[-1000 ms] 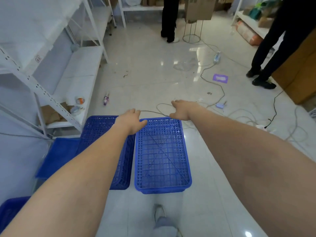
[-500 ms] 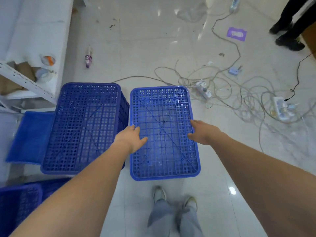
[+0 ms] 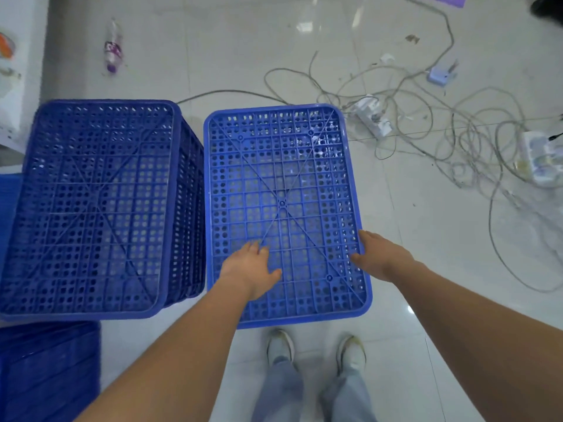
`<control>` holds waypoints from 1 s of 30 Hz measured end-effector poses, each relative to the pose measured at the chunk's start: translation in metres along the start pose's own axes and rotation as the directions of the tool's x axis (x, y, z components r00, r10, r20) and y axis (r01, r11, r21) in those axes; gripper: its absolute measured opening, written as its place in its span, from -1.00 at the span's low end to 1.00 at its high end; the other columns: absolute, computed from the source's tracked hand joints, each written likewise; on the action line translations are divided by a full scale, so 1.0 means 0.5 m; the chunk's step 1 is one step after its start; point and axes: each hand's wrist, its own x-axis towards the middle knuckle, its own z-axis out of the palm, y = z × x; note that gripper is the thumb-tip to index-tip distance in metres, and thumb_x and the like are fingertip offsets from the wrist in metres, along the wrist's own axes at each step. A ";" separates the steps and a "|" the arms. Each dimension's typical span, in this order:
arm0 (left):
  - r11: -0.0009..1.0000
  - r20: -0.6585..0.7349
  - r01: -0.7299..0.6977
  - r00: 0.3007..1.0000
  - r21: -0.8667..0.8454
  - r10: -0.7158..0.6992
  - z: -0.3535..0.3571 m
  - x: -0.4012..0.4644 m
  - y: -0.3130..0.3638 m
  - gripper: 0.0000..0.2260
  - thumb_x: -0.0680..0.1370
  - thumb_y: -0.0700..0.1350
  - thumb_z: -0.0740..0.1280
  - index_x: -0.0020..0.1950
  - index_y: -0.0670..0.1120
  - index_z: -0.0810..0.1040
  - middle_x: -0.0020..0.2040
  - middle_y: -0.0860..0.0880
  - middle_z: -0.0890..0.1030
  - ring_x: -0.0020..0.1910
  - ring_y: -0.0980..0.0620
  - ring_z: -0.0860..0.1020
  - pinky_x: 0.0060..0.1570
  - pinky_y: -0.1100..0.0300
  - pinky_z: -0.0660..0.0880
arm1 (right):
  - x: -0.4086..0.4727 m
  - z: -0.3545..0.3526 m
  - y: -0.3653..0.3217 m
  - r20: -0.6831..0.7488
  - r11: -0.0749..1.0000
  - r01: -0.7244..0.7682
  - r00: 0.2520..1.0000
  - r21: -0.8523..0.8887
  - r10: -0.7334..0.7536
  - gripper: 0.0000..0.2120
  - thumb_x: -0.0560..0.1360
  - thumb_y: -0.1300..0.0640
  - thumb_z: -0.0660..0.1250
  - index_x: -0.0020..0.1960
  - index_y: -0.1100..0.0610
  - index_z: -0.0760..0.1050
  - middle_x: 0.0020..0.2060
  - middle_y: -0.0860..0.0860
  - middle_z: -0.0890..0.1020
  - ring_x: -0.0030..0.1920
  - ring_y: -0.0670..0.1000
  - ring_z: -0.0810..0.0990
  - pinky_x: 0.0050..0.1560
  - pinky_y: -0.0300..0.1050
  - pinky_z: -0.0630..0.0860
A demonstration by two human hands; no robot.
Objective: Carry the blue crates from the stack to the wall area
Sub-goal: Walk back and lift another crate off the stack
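A blue perforated crate point(image 3: 283, 178) lies upside down and low on the tiled floor in front of my feet. My left hand point(image 3: 249, 269) is spread flat over its near part, fingers apart and holding nothing. At the crate's right rim my right hand point(image 3: 380, 257) lies with fingers extended and thumb on the mesh, not clasped around it. Right beside it on the left stands a taller stack of blue crates point(image 3: 97, 193), also upside down, with almost no gap between them.
More blue crates point(image 3: 45, 370) sit at the lower left. Tangled cables point(image 3: 457, 141) and power strips point(image 3: 373, 115) cover the floor to the right. A plastic bottle point(image 3: 112, 50) lies beyond the stack, and a white shelf point(image 3: 18, 71) stands at far left. My shoes point(image 3: 280, 345) are just behind the crate.
My view has tilted down towards the floor. Both hands have drawn back from the crate's far edge to its near part. The crate itself stays on the floor.
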 end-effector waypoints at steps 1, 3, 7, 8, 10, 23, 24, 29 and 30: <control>1.000 -0.006 -0.007 1.000 0.008 0.007 0.001 0.012 0.010 -0.36 0.62 0.22 -0.02 0.59 -0.08 -0.06 0.60 -0.07 -0.06 0.58 -0.06 -0.04 0.49 -0.03 0.14 | 0.012 0.003 0.006 -0.005 1.000 0.000 1.000 0.008 0.000 -0.34 0.57 -0.14 0.11 0.58 0.02 -0.06 0.56 -0.01 0.11 0.50 0.08 0.24 0.41 0.09 0.31; 1.000 -0.015 -0.017 1.000 0.022 0.018 -0.001 0.036 0.030 -0.37 0.62 0.21 -0.02 0.59 -0.09 -0.06 0.60 -0.08 -0.05 0.58 -0.06 -0.04 0.50 -0.02 0.12 | 0.031 0.006 0.019 -0.004 1.000 -0.007 1.000 0.010 0.008 -0.34 0.59 -0.11 0.10 0.58 0.04 -0.08 0.56 -0.01 0.08 0.51 0.08 0.21 0.42 0.08 0.29; 0.999 -0.027 -0.023 0.999 0.025 0.024 -0.009 0.089 0.077 -0.37 0.62 0.21 -0.01 0.58 -0.10 -0.03 0.60 -0.09 -0.04 0.58 -0.07 -0.04 0.50 -0.03 0.12 | 0.072 0.004 0.050 -0.023 1.000 -0.008 1.000 0.028 0.009 -0.34 0.59 -0.09 0.09 0.58 0.07 -0.09 0.57 -0.01 0.08 0.51 0.08 0.21 0.40 0.06 0.31; 0.999 -0.033 -0.028 0.999 0.032 0.029 -0.012 0.103 0.091 -0.37 0.62 0.21 -0.01 0.58 -0.11 -0.03 0.60 -0.09 -0.04 0.58 -0.08 -0.03 0.49 -0.03 0.13 | 0.081 0.003 0.058 -0.025 0.999 -0.008 1.000 0.033 0.009 -0.34 0.60 -0.08 0.09 0.58 0.08 -0.10 0.56 0.00 0.09 0.51 0.08 0.21 0.39 0.05 0.31; 0.999 -0.037 -0.032 0.999 0.036 0.034 -0.017 0.132 0.124 -0.37 0.62 0.21 -0.02 0.58 -0.11 -0.03 0.60 -0.09 -0.04 0.58 -0.08 -0.03 0.48 -0.01 0.13 | 0.104 0.001 0.076 -0.020 0.999 -0.005 1.000 0.051 0.006 -0.35 0.60 -0.07 0.09 0.57 0.08 -0.09 0.56 0.00 0.10 0.50 0.09 0.23 0.38 0.04 0.31; 0.993 -0.337 0.101 0.934 -0.065 -0.117 -0.033 0.379 0.416 -0.42 0.60 0.20 0.05 0.47 -0.18 0.23 0.44 -0.15 0.28 0.43 -0.12 0.26 0.33 -0.02 0.26 | 0.304 0.050 0.225 -0.004 0.970 0.104 0.994 0.221 -0.106 -0.43 0.58 0.18 0.03 0.57 0.10 0.00 0.56 0.01 0.13 0.53 0.03 0.16 0.49 -0.05 0.16; 0.985 -0.341 0.128 0.927 -0.111 -0.159 -0.031 0.393 0.439 -0.42 0.59 0.20 0.09 0.44 -0.19 0.25 0.39 -0.15 0.33 0.39 -0.12 0.30 0.29 -0.01 0.29 | 0.312 0.060 0.240 -0.003 0.969 0.096 0.995 0.230 -0.098 -0.43 0.58 0.19 0.03 0.57 0.10 0.01 0.56 0.01 0.14 0.53 0.03 0.17 0.48 -0.05 0.17; 0.877 -0.279 0.303 0.865 -0.373 -0.417 -0.014 0.451 0.513 -0.48 0.56 -0.07 0.30 0.39 -0.25 0.15 0.30 -0.27 0.40 0.28 -0.19 0.42 0.03 -0.01 0.50 | 0.329 0.106 0.307 0.032 0.961 0.054 0.997 0.270 -0.065 -0.48 0.58 0.19 0.03 0.53 0.16 0.09 0.51 0.04 0.24 0.48 0.09 0.26 0.39 -0.03 0.25; 0.859 -0.276 0.324 0.851 -0.395 -0.448 -0.014 0.457 0.517 -0.51 0.55 -0.16 0.31 0.38 -0.26 0.16 0.28 -0.30 0.41 0.26 -0.20 0.43 0.01 -0.02 0.51 | 0.330 0.110 0.315 0.040 0.960 0.053 0.997 0.276 -0.066 -0.47 0.58 0.18 0.03 0.54 0.16 0.07 0.52 0.04 0.22 0.49 0.09 0.25 0.40 -0.04 0.24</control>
